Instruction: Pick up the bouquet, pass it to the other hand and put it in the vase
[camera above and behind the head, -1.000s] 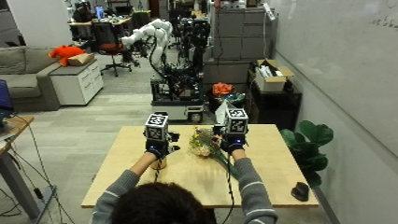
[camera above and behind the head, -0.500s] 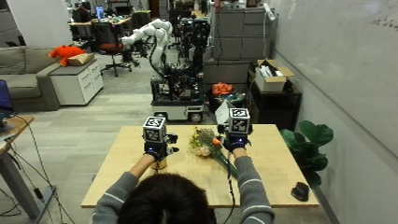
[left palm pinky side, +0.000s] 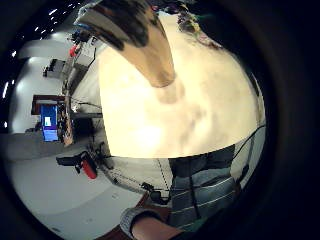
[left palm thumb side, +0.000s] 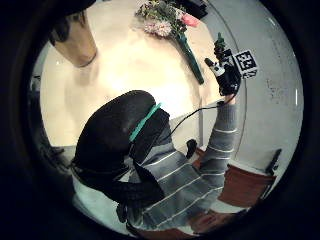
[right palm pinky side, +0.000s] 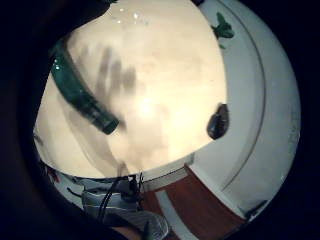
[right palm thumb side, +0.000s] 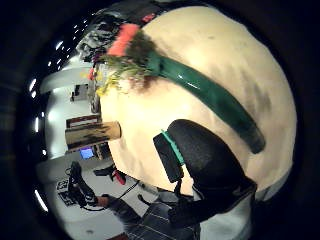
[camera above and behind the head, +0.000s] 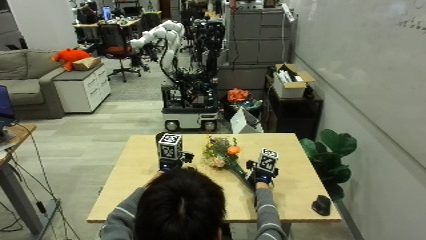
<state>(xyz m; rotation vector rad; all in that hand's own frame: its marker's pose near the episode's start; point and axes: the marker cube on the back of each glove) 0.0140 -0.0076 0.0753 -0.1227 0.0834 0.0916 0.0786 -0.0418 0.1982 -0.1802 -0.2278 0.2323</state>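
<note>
Black-gloved hands are raised over the pale wooden table (camera above and behind the head: 140, 170). I cannot tell how the fingers of the left hand (camera above and behind the head: 170, 161) or the right hand (camera above and behind the head: 264, 172) are set. The bouquet (camera above and behind the head: 223, 154) lies on the table between them, its green-wrapped stem (right palm thumb side: 210, 95) running toward the right hand. A tan vase (left palm thumb side: 74, 44) stands near the left hand. A small dark object (camera above and behind the head: 321, 205) sits at the table's right corner.

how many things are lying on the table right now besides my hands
3. The bouquet lies at the table's middle, the vase to its left, and a small black object at the near right corner. My head may hide others.
</note>
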